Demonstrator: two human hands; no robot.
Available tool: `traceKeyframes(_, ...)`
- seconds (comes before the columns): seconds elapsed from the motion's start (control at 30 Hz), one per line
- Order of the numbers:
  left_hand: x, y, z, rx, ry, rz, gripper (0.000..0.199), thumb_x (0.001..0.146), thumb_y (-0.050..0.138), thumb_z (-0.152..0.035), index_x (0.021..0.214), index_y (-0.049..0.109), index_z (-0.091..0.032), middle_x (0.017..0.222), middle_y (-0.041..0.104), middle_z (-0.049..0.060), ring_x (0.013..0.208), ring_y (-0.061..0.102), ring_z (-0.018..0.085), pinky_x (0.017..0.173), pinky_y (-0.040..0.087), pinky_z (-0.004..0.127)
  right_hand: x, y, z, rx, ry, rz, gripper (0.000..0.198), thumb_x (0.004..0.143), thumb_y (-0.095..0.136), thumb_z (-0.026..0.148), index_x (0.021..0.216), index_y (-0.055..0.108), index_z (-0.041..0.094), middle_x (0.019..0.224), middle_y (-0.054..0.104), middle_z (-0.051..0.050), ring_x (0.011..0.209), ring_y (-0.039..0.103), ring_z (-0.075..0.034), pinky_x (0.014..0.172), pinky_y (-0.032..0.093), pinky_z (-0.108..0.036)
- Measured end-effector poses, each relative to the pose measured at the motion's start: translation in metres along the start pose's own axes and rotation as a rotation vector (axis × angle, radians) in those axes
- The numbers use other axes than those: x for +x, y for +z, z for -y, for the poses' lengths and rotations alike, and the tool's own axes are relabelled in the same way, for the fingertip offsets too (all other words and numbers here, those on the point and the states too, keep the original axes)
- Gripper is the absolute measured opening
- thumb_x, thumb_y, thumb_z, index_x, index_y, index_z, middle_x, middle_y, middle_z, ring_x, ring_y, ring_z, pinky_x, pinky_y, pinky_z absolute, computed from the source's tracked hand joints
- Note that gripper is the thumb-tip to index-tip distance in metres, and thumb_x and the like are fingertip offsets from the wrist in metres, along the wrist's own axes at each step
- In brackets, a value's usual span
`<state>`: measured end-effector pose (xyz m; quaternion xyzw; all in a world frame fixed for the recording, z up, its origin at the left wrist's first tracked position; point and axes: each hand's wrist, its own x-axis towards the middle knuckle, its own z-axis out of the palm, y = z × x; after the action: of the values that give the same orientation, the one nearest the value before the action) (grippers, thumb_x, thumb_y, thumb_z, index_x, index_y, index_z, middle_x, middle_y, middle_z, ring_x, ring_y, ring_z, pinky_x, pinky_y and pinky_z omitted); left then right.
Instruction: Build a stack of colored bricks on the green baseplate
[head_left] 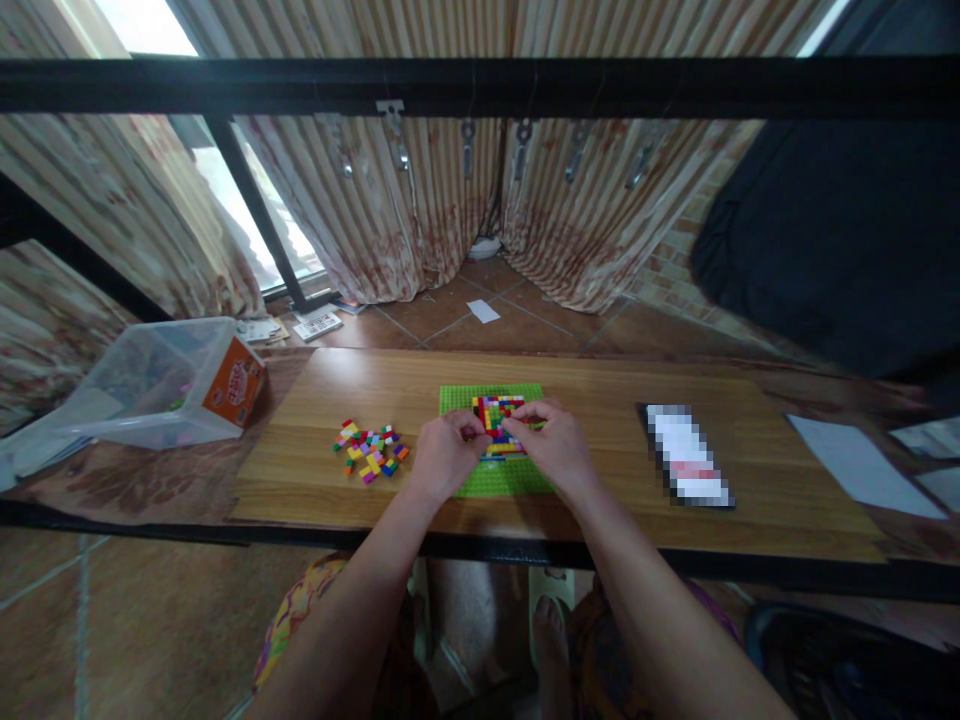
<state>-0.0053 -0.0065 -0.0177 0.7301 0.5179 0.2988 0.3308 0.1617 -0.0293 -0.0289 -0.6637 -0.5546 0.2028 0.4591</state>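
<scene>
A green baseplate (457, 400) lies on the wooden board (600, 400), with a patch of small coloured bricks (496, 408) built on its middle. My left hand (444, 455) and my right hand (551, 448) rest over the near part of that patch, fingertips pinched together on the bricks. Whether either hand holds a loose brick is hidden by the fingers. A pile of loose coloured bricks (370, 451) lies on the board to the left of my left hand.
A clear plastic tub (142, 385) with an orange label lies tipped at the left. A dark flat object (686, 455) lies right of the baseplate, white sheets (862, 465) farther right. A black bar crosses the top; curtains hang behind.
</scene>
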Motion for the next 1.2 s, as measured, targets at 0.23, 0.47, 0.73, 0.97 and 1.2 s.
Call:
traceKeyframes(0.23,-0.001,0.000,-0.004,0.064,-0.010,0.007,0.012,0.078,0.063,-0.016,0.067,0.068,-0.018,0.065,0.065,-0.001,0.064,0.058,0.012,0.062,0.039,0.023,-0.002,0.004,0.006,-0.112,-0.008,0.012,0.008,0.070,0.074,0.027,0.070,0.069,0.020,0.087,0.063,-0.004,0.083,0.063,-0.021,0.082,0.049,-0.037)
traceKeyframes(0.47,-0.003,-0.002,-0.006,0.104,0.018,0.011,0.014,0.081,0.060,-0.018,0.070,0.070,-0.017,0.068,0.068,0.001,0.064,0.059,0.013,0.062,0.040,0.024,-0.002,0.006,0.005,-0.120,-0.004,0.003,0.008,0.069,0.075,0.026,0.069,0.068,0.021,0.087,0.062,-0.004,0.084,0.062,-0.022,0.082,0.049,-0.037)
traceKeyframes(0.73,-0.001,0.000,-0.005,0.076,-0.036,0.020,0.019,0.083,0.057,-0.020,0.072,0.072,-0.017,0.066,0.068,0.001,0.062,0.058,0.013,0.060,0.038,0.023,-0.001,0.008,0.002,-0.109,-0.019,-0.012,0.008,0.067,0.074,0.026,0.067,0.067,0.022,0.086,0.062,-0.003,0.082,0.061,-0.021,0.083,0.049,-0.039)
traceKeyframes(0.97,0.003,0.002,-0.005,0.002,-0.121,0.026,0.018,0.080,0.058,-0.019,0.072,0.074,-0.016,0.066,0.069,0.001,0.063,0.058,0.013,0.060,0.038,0.023,-0.001,0.010,0.002,-0.101,0.014,0.000,0.007,0.067,0.074,0.025,0.069,0.068,0.022,0.088,0.061,-0.003,0.082,0.061,-0.020,0.081,0.049,-0.038)
traceKeyframes(1.2,0.002,0.007,-0.002,-0.041,-0.152,-0.008,0.018,0.079,0.059,-0.023,0.070,0.073,-0.017,0.065,0.068,0.001,0.062,0.059,0.014,0.058,0.038,0.023,-0.001,0.012,0.003,-0.106,0.014,-0.005,0.005,0.067,0.073,0.024,0.068,0.068,0.022,0.088,0.062,-0.003,0.084,0.061,-0.021,0.082,0.049,-0.038)
